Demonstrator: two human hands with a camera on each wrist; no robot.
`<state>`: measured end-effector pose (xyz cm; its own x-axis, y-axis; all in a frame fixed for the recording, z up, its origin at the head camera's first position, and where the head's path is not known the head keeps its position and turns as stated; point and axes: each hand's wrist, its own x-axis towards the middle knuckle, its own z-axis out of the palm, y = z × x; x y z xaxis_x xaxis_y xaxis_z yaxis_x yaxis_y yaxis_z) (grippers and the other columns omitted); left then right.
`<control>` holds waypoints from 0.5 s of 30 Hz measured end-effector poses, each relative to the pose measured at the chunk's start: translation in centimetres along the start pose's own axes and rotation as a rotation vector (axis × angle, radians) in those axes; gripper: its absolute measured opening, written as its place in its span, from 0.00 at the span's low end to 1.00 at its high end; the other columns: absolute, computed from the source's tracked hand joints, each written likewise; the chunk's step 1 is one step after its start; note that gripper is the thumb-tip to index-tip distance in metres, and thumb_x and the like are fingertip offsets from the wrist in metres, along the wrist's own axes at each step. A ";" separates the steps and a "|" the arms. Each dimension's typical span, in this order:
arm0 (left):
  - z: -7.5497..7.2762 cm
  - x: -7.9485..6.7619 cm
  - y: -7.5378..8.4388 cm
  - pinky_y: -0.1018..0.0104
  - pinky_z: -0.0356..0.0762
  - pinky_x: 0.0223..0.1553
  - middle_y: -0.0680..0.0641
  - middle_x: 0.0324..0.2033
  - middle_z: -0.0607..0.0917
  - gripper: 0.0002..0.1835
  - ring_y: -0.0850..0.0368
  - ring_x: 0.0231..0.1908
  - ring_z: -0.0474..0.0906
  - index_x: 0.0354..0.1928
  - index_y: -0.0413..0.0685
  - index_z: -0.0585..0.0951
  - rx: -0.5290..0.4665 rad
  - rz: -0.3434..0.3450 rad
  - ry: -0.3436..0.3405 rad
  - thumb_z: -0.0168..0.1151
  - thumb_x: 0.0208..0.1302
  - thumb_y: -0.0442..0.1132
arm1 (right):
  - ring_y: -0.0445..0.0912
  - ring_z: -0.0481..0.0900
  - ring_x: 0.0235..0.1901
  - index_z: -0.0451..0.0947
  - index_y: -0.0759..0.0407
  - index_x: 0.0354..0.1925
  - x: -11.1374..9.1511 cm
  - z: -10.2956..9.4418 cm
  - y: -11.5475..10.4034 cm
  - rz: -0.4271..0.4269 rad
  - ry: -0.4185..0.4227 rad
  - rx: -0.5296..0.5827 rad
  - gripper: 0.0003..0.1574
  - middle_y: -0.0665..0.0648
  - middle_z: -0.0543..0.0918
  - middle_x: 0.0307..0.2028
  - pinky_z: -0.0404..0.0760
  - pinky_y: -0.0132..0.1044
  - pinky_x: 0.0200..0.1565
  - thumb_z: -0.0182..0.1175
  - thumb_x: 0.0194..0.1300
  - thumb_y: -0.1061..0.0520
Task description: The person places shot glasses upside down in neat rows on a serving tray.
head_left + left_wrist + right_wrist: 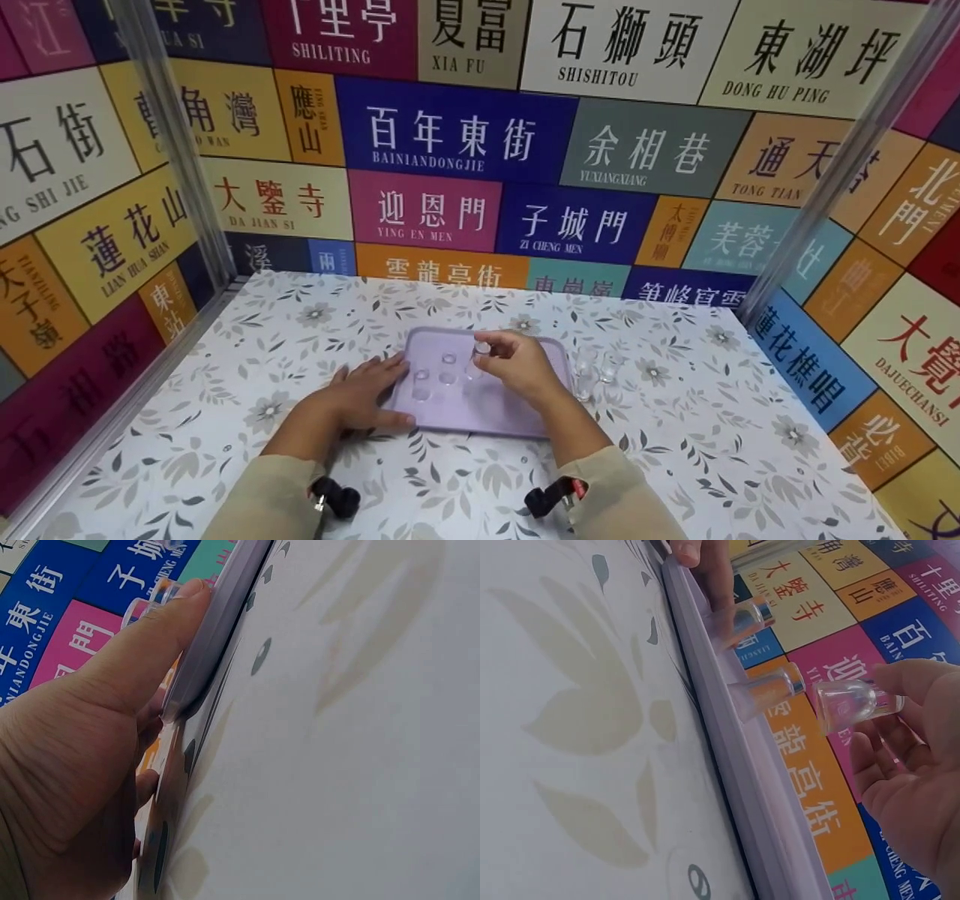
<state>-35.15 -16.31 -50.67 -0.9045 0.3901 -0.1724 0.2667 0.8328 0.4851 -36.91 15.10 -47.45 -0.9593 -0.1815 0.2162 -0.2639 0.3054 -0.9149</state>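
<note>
A pale purple tray (480, 420) lies on the table. My right hand (517, 364) pinches a small clear glass (847, 705) between thumb and fingers over the tray's middle. Its wider end faces down, a gap above the tray in the right wrist view. Two similar glasses (742, 622) stand on the tray left of it, narrow ends up. My left hand (367, 394) rests at the tray's left side with fingers spread, and its thumb (172, 615) touches the near left part of the rim.
Several more small clear glasses (609, 367) stand close together on the table, right of the tray. A white cloth with grey leaf print (300, 322) covers the table. Colourful sign-covered walls (457, 135) enclose the back and sides, with clear strips at the corners.
</note>
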 end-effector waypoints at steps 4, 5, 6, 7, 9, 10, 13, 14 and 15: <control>0.1 0.1 0.0 0.28 0.27 0.84 0.64 0.87 0.47 0.61 0.42 0.88 0.39 0.86 0.72 0.57 0.001 -0.004 -0.001 0.71 0.53 0.79 | 0.41 0.84 0.44 0.88 0.64 0.57 -0.2 0.4 0.3 -0.007 -0.059 -0.045 0.26 0.61 0.92 0.49 0.84 0.29 0.46 0.76 0.60 0.62; 0.1 0.1 0.0 0.29 0.26 0.84 0.65 0.87 0.47 0.61 0.42 0.88 0.39 0.86 0.72 0.57 0.001 -0.006 -0.003 0.71 0.52 0.79 | 0.42 0.85 0.44 0.88 0.63 0.57 -0.2 0.5 0.3 0.000 -0.065 -0.057 0.25 0.61 0.92 0.49 0.84 0.30 0.47 0.76 0.60 0.62; 0.1 0.1 0.0 0.29 0.27 0.84 0.65 0.87 0.47 0.61 0.43 0.88 0.39 0.86 0.72 0.56 0.005 -0.007 -0.003 0.71 0.52 0.79 | 0.42 0.85 0.43 0.88 0.63 0.56 -0.2 0.6 0.4 0.005 -0.066 -0.072 0.25 0.60 0.92 0.49 0.84 0.30 0.47 0.76 0.59 0.61; 0.1 0.1 0.0 0.29 0.27 0.84 0.65 0.87 0.47 0.61 0.43 0.88 0.39 0.86 0.72 0.56 0.007 -0.008 -0.004 0.71 0.52 0.79 | 0.41 0.84 0.43 0.88 0.63 0.56 -0.3 0.7 0.4 0.010 -0.070 -0.084 0.25 0.60 0.92 0.48 0.83 0.31 0.47 0.77 0.59 0.61; 0.1 0.1 0.0 0.29 0.27 0.84 0.65 0.87 0.47 0.61 0.42 0.88 0.39 0.86 0.72 0.56 0.012 -0.010 -0.005 0.71 0.52 0.79 | 0.41 0.84 0.43 0.89 0.62 0.55 -0.3 1.0 0.6 0.024 -0.076 -0.098 0.25 0.59 0.93 0.47 0.83 0.32 0.47 0.77 0.59 0.60; 0.0 0.1 0.0 0.29 0.27 0.84 0.65 0.87 0.47 0.61 0.42 0.88 0.39 0.86 0.72 0.56 0.014 -0.011 -0.006 0.71 0.52 0.80 | 0.42 0.84 0.43 0.89 0.63 0.55 -0.3 1.1 0.8 0.027 -0.079 -0.102 0.25 0.60 0.93 0.46 0.83 0.32 0.47 0.77 0.59 0.60; 0.0 0.2 0.1 0.28 0.28 0.84 0.64 0.87 0.47 0.62 0.42 0.88 0.39 0.86 0.72 0.56 0.017 -0.014 -0.009 0.71 0.52 0.80 | 0.42 0.84 0.43 0.89 0.63 0.55 -0.3 1.4 1.1 0.041 -0.094 -0.105 0.25 0.59 0.93 0.45 0.83 0.32 0.48 0.77 0.58 0.61; 0.0 0.2 0.0 0.28 0.28 0.84 0.65 0.87 0.47 0.62 0.42 0.88 0.39 0.86 0.72 0.56 0.018 -0.015 -0.010 0.71 0.52 0.80 | 0.42 0.84 0.43 0.89 0.63 0.55 -0.3 1.5 1.3 0.047 -0.101 -0.106 0.25 0.59 0.92 0.45 0.83 0.32 0.48 0.77 0.58 0.61; 0.0 0.2 0.0 0.28 0.28 0.84 0.64 0.87 0.47 0.62 0.42 0.88 0.39 0.86 0.72 0.56 0.019 -0.014 -0.010 0.71 0.52 0.80 | 0.42 0.84 0.43 0.89 0.63 0.55 -0.3 1.5 1.3 0.053 -0.109 -0.108 0.24 0.59 0.92 0.45 0.83 0.32 0.48 0.77 0.58 0.61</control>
<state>-35.34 -16.21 -50.67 -0.9048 0.3820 -0.1880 0.2601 0.8456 0.4662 -36.80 14.13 -49.23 -0.9574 -0.2606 0.1246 -0.2276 0.4148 -0.8810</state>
